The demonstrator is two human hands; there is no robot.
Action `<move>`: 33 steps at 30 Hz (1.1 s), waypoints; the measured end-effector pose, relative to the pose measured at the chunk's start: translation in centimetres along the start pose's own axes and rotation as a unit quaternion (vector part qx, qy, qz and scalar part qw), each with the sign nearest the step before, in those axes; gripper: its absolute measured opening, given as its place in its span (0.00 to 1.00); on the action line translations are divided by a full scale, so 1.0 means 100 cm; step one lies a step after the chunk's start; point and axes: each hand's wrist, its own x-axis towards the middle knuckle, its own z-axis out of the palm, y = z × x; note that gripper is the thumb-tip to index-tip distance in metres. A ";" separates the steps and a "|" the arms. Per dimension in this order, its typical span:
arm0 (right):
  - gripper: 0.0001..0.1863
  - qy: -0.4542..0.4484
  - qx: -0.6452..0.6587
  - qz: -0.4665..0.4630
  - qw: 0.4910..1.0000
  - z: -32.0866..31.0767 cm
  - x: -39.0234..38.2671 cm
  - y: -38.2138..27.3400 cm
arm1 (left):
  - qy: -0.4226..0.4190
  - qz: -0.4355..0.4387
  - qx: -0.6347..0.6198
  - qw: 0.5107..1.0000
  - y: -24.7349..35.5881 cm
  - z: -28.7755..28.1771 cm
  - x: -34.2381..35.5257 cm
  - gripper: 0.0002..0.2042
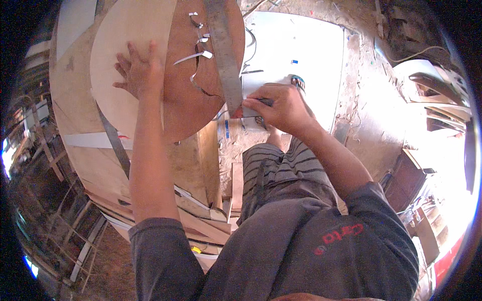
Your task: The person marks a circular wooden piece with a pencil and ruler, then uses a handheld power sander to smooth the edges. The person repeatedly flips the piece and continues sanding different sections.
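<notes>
A round board lies on the workbench, pale on its left part and reddish brown on its right part. My left hand rests flat on the pale part, fingers spread. Across the brown part, near its right edge, runs a long grey metal strip. Close to the strip's near end, my right hand is closed round a small dark-handled tool, whose kind I cannot make out. Thin, curled strips with white faces lie on the brown part, left of the metal strip.
The wooden workbench extends left of the round board, with a second grey strip lying on it. A bright white panel lies below, to the right. Wood scraps and boards are piled at the far right.
</notes>
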 end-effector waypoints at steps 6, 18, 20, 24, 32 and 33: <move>0.11 0.030 -0.002 0.030 0.999 0.022 -0.030 0.011 | 0.007 0.016 -0.002 1.000 0.008 0.003 0.000 0.47; 0.11 0.069 0.007 -0.007 0.998 0.049 -0.035 0.002 | 0.004 0.009 -0.017 1.000 0.008 -0.004 0.001 0.48; 0.10 0.068 0.033 -0.002 0.997 0.054 -0.028 0.000 | -0.002 0.000 -0.015 1.000 0.007 -0.005 0.002 0.48; 0.09 0.050 0.032 0.015 0.998 0.042 -0.049 0.011 | 0.006 0.002 -0.016 1.000 0.000 -0.002 0.001 0.49; 0.11 0.075 0.023 -0.023 0.997 0.071 -0.031 -0.009 | 0.001 0.002 -0.009 1.000 0.005 -0.004 0.003 0.48; 0.11 0.071 0.006 -0.026 0.997 0.069 -0.033 -0.006 | -0.002 -0.006 -0.019 1.000 0.010 -0.007 0.001 0.47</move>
